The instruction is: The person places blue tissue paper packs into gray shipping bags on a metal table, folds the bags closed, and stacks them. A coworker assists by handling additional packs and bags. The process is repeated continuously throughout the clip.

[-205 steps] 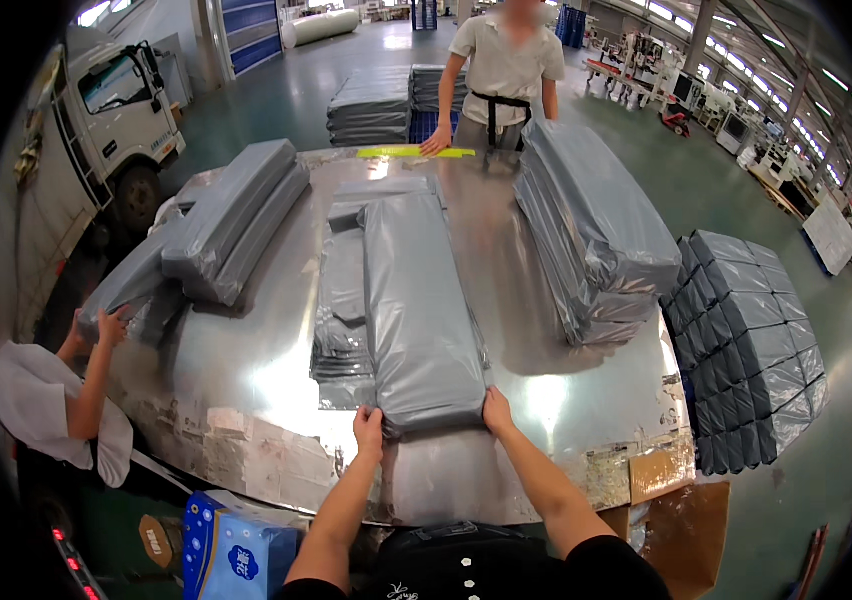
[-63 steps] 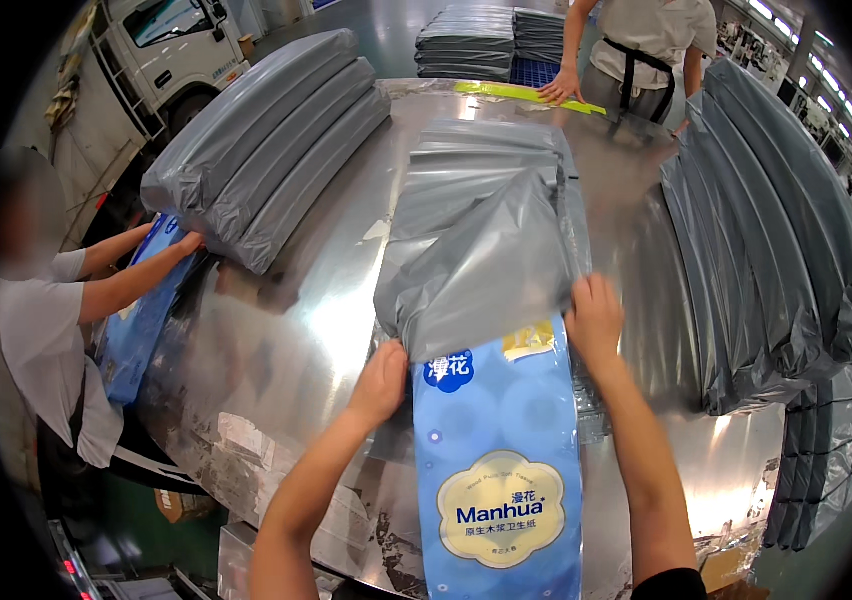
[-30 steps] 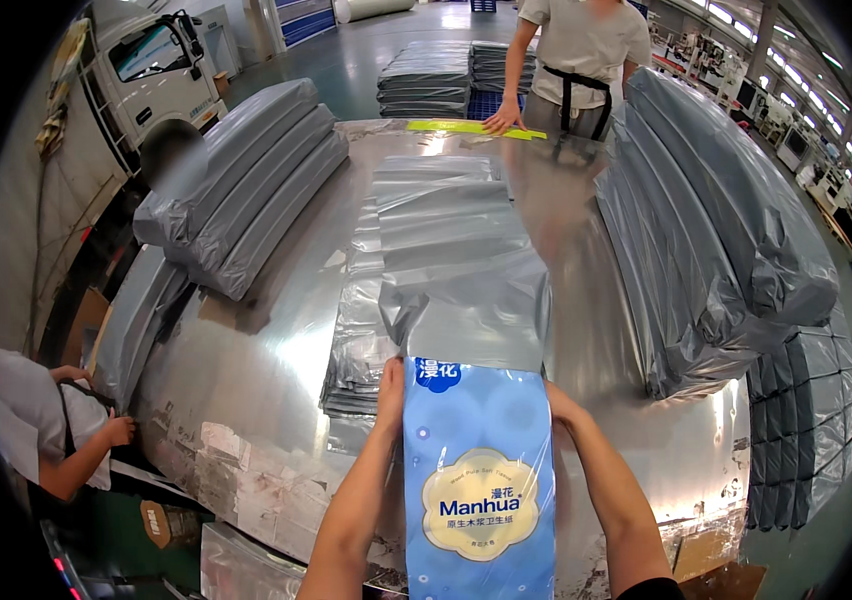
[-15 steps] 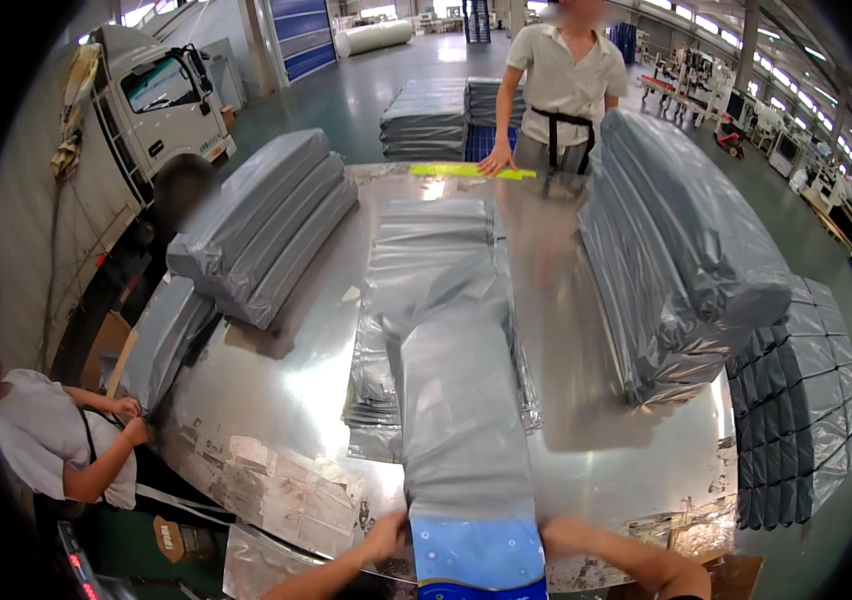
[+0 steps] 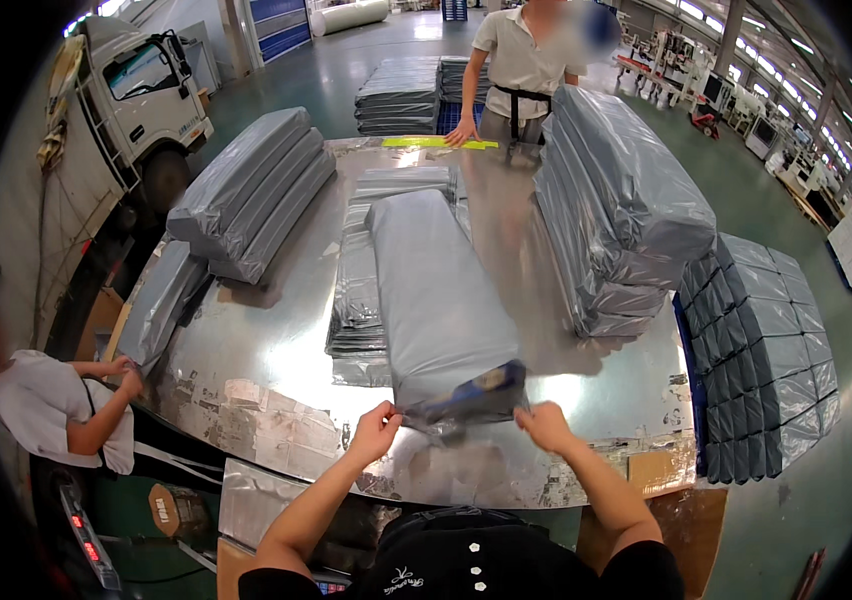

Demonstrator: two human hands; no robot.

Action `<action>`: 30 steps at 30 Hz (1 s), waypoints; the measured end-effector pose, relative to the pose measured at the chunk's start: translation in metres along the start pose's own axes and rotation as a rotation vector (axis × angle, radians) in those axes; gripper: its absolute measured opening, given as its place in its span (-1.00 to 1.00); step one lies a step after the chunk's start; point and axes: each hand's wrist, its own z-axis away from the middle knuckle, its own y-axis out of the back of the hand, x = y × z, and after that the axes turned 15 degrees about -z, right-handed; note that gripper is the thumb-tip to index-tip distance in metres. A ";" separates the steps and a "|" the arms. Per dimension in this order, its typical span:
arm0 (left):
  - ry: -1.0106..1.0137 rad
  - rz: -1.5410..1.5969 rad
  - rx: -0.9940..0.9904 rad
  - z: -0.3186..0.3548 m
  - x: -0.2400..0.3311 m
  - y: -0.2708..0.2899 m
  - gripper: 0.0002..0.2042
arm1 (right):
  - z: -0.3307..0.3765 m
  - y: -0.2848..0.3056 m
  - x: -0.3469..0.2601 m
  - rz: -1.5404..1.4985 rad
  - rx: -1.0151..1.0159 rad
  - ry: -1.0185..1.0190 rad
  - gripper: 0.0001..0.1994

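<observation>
A long, bulky grey plastic bag (image 5: 441, 290) lies lengthwise on the metal table (image 5: 286, 350), partly over a pile of flat grey plastic bags (image 5: 356, 310). Inside its near end, the dark blue printed end of a package (image 5: 491, 383) shows at the mouth. My left hand (image 5: 378, 430) is closed on the left corner of the bag's mouth. At the right corner my right hand (image 5: 543, 425) pinches the edge in the same way. The rest of the package is hidden by the grey film.
Stacked filled grey bags stand on the table at left (image 5: 251, 195) and right (image 5: 616, 210). A co-worker (image 5: 526, 70) rests a hand by a yellow strip (image 5: 436, 142) at the far edge; another person (image 5: 61, 410) works at the left. Strapped grey bundles (image 5: 761, 360) stand beyond the right edge.
The bag's mouth has come over the blue package, whose light blue face was bare before. Both hands have moved away from my body with the bag. The view has shifted, showing more of my arms.
</observation>
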 end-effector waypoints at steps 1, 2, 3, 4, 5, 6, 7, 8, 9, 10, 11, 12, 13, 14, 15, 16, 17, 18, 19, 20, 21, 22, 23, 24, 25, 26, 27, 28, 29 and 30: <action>0.021 0.151 0.008 0.001 -0.019 -0.017 -0.82 | 0.009 -0.013 0.043 0.067 0.022 -0.040 -0.60; 0.113 -0.025 -0.118 0.005 -0.037 -0.025 -0.83 | 0.018 -0.021 0.088 0.131 0.058 -0.083 -0.60; 0.145 0.215 -0.162 0.015 -0.080 -0.047 -0.80 | 0.026 -0.025 0.118 0.247 -0.008 -0.079 -0.62; 0.184 0.459 -0.205 0.028 -0.115 -0.067 -0.75 | 0.029 -0.031 0.115 0.268 0.057 -0.095 -0.64; 0.356 0.553 -0.207 0.037 -0.112 -0.072 -0.68 | 0.037 -0.039 0.107 0.282 0.136 -0.130 -0.66; 0.529 0.645 -0.206 0.045 -0.107 -0.080 -0.60 | 0.043 -0.046 0.097 0.297 0.214 -0.163 -0.68; 0.527 0.688 -0.145 0.051 -0.097 -0.080 -0.51 | 0.045 -0.051 0.068 0.111 0.351 -0.207 -0.74; 0.521 0.638 -0.122 0.056 -0.077 -0.078 -0.43 | 0.042 -0.065 0.062 0.108 0.385 -0.043 -0.75; 0.499 0.486 -0.100 0.051 -0.081 -0.093 -0.48 | 0.039 -0.081 0.058 0.103 0.416 0.122 -0.75; 0.483 0.337 -0.071 0.049 -0.090 -0.107 -0.52 | 0.038 -0.099 0.055 0.097 0.436 0.292 -0.75; 0.380 0.180 -0.038 0.048 -0.097 -0.119 -0.59 | 0.031 -0.118 0.063 0.101 0.274 0.411 -0.75; 0.276 0.021 -0.003 0.046 -0.105 -0.130 -0.65 | 0.018 -0.138 0.076 0.102 0.110 0.531 -0.75; 0.170 -0.133 0.037 0.043 -0.106 -0.137 -0.72 | 0.003 -0.156 0.081 0.174 0.123 0.475 -0.75; 0.229 0.018 -0.017 0.045 -0.093 -0.138 -0.76 | -0.011 -0.169 0.086 0.253 0.142 0.412 -0.75; 0.284 0.168 -0.075 0.053 -0.062 -0.126 -0.81 | -0.023 -0.172 0.093 0.330 0.164 0.348 -0.75; 0.352 0.306 -0.113 0.061 -0.048 -0.110 -0.84 | -0.039 -0.172 0.089 0.227 0.196 0.418 -0.74; 0.373 0.266 -0.113 0.073 -0.055 -0.110 -0.84 | -0.052 -0.171 0.083 0.118 0.224 0.473 -0.72; 0.376 0.301 -0.061 0.074 -0.064 -0.105 -0.84 | -0.066 -0.169 0.076 0.010 0.255 0.525 -0.71; 0.390 0.336 -0.003 0.075 -0.068 -0.094 -0.83 | -0.073 -0.169 0.060 0.140 0.291 0.599 -0.69; 0.410 0.372 0.039 0.079 -0.074 -0.087 -0.82 | -0.073 -0.170 0.047 0.272 0.327 0.657 -0.68; 0.393 0.263 0.010 0.074 -0.086 -0.089 -0.82 | -0.081 -0.174 0.052 0.270 0.207 0.518 -0.68; 0.385 0.387 0.038 0.075 -0.104 -0.099 -0.84 | -0.081 -0.178 0.064 0.276 0.076 0.379 -0.68; 0.387 0.512 0.078 0.081 -0.125 -0.107 -0.87 | -0.068 -0.185 0.069 0.260 0.022 0.400 -0.69; 0.379 0.633 0.114 0.085 -0.143 -0.114 -0.89 | -0.060 -0.192 0.068 0.233 -0.065 0.330 -0.69; 0.423 0.807 0.101 0.093 -0.147 -0.116 -0.91 | -0.054 -0.199 0.065 0.206 -0.146 0.255 -0.70; 0.461 0.978 0.097 0.099 -0.150 -0.114 -0.91 | -0.051 -0.207 0.055 0.176 -0.224 0.187 -0.71; 0.480 1.023 0.092 0.106 -0.149 -0.108 -0.91 | -0.040 -0.210 0.026 0.169 -0.274 0.163 -0.73; 0.486 1.068 0.059 0.107 -0.136 -0.102 -0.89 | -0.035 -0.222 0.025 0.076 -0.278 0.206 -0.74; 0.484 1.114 0.034 0.106 -0.128 -0.097 -0.87 | -0.036 -0.234 0.024 -0.015 -0.280 0.259 -0.75; 0.439 1.071 0.040 0.108 -0.123 -0.095 -0.85 | -0.037 -0.245 0.023 -0.106 -0.279 0.311 -0.76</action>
